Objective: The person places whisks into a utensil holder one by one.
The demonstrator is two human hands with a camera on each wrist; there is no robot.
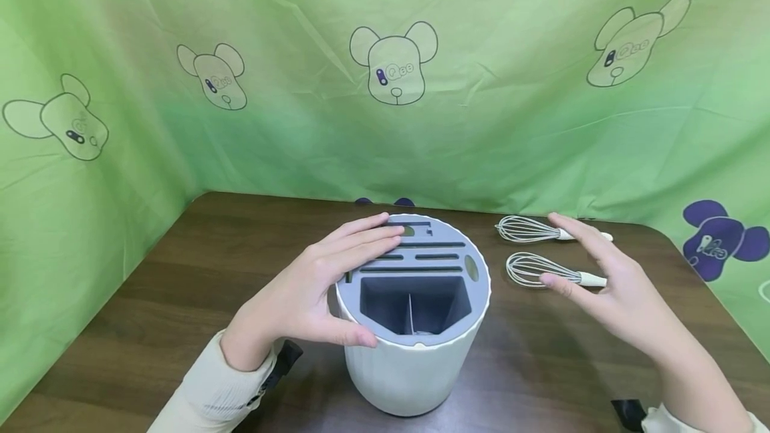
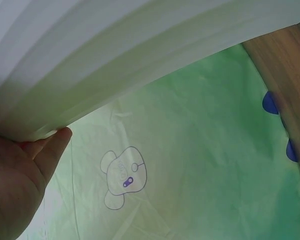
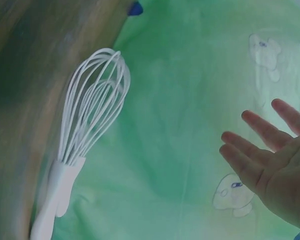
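A white ribbed utensil holder (image 1: 415, 376) stands upright on the table, with a grey slotted top (image 1: 415, 327) that has a large divided opening at the front. My left hand (image 1: 321, 279) rests on the holder's left side, fingers laid nearly straight over the top and thumb along the front rim. In the left wrist view, fingers of the left hand (image 2: 20, 180) touch the holder's edge. To the right lie two white whisks, a farther one (image 1: 529, 229) and a nearer one (image 1: 535, 269). Fingers spread, my right hand (image 1: 619, 286) hovers near them and holds nothing.
A dark wooden table (image 1: 198, 286) lies under everything. Behind it and at both sides hangs a green cloth (image 1: 301, 139) printed with cartoon mouse heads, close against the table's back edge.
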